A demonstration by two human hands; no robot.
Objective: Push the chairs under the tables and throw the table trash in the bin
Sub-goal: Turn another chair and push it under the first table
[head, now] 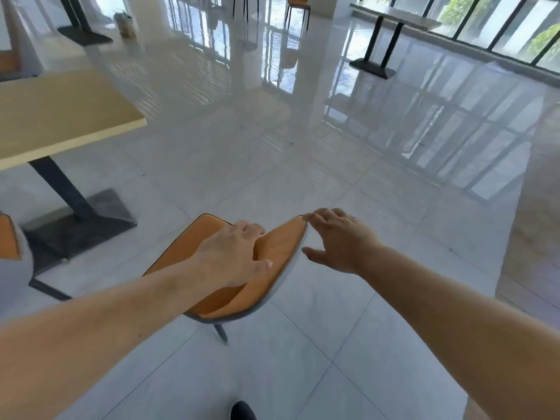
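An orange chair (278, 253) with a grey shell stands on the tiled floor just in front of me, away from the light wooden table (60, 116) at the left. My left hand (233, 256) grips the top edge of the chair's backrest, fingers curled over it. My right hand (336, 241) hovers with fingers spread at the backrest's right end; its fingertips reach the edge without closing on it. No trash shows on the table.
The table's black post and base plate (75, 219) stand left of the chair. Part of another orange chair (9, 237) shows at the left edge. More tables (391, 16) and chairs (298, 1) stand far back by the windows. A paper bag (125, 24) sits on the floor.
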